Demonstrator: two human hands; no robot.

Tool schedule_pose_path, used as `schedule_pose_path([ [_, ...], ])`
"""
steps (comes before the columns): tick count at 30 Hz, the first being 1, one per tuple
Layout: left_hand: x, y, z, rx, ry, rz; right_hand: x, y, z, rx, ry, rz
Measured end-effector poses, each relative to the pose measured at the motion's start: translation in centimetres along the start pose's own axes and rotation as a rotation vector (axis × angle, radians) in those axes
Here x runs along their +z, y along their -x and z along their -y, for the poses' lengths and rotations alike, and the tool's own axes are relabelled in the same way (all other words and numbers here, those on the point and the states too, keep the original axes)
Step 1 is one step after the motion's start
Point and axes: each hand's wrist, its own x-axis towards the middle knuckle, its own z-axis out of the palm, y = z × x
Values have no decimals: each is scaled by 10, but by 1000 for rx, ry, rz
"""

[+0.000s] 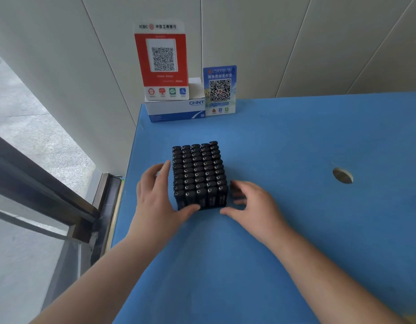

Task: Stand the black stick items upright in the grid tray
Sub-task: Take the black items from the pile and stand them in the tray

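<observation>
On the blue table (296, 141) by the white wall, our grid tray (210, 208) seems full of upright black sticks (197, 171). Our left hand (155, 197) cups its left side, fingers relaxed; our right hand (253, 204) hovers loosely spread at the right, gripping nothing. We should square the block gently, pressing low on both sides.

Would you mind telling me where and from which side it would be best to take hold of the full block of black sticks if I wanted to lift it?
Probably low down on its two long sides, one hand each. The block of black sticks stands upright and tightly packed, so a top grip would likely pull out single sticks. The left hand and right hand already flank it on the blue table.
</observation>
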Motion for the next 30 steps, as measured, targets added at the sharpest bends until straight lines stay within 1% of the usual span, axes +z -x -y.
schedule_pose_path([
  [2, 7, 4, 14, -129, 79, 80, 5, -2, 5, -37, -10, 12],
  [3, 9, 5, 18, -151, 86, 119, 8, -3, 7, -44, 0, 10],
  [7, 15, 1, 20, -78, 79, 179, 19, -6, 10, -70, 24, -82],
  [10, 14, -3, 19, -69, 93, 170, 23, -8, 9, -86, 24, -131],
  [15, 13, -13, 26, -66, 102, 121, 27, -25, 12, -109, 14, -118],
  [20, 5, -38, 31, -103, -34, 118, 33, -54, 19, -120, 0, -100],
  [30, 2, -98, 49, -191, 44, 57, 52, -128, 36, -148, 44, -105],
])
